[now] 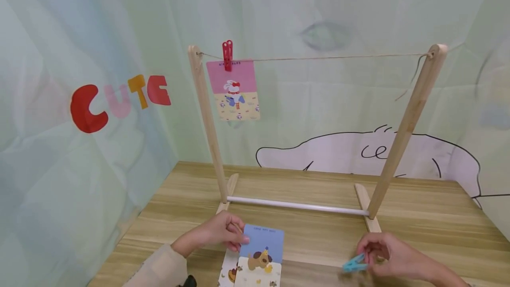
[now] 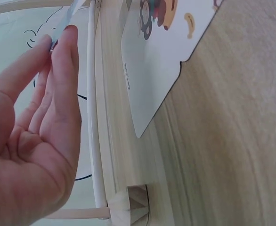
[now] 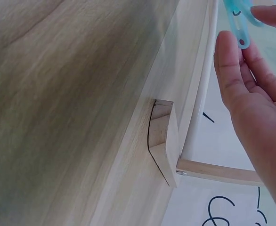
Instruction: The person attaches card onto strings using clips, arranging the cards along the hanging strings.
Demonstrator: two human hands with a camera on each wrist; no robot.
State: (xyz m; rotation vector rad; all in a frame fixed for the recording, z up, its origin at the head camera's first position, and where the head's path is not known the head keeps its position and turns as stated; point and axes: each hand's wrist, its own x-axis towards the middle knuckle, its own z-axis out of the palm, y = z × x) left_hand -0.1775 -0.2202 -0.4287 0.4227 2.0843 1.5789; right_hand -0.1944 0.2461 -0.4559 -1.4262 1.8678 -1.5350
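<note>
My left hand (image 1: 225,232) pinches the upper left edge of a blue and cream card (image 1: 260,251) with a dog in a party hat on it. In the head view this card overlaps a white card (image 1: 228,271), which lies on the table and shows a banana print in the left wrist view. To the right, my right hand (image 1: 392,256) holds a light blue clothespin (image 1: 355,263) between thumb and fingers. Higher up, a pink and yellow card (image 1: 234,94) hangs from a string (image 1: 318,58), clipped by a red clothespin (image 1: 227,56).
A wooden frame stands on the table (image 1: 311,245), with a left post (image 1: 210,136), a right post (image 1: 406,136) and a white rod (image 1: 296,205) low between them. Behind it hangs a printed cloth backdrop (image 1: 318,101). A loose string end dangles by the right post.
</note>
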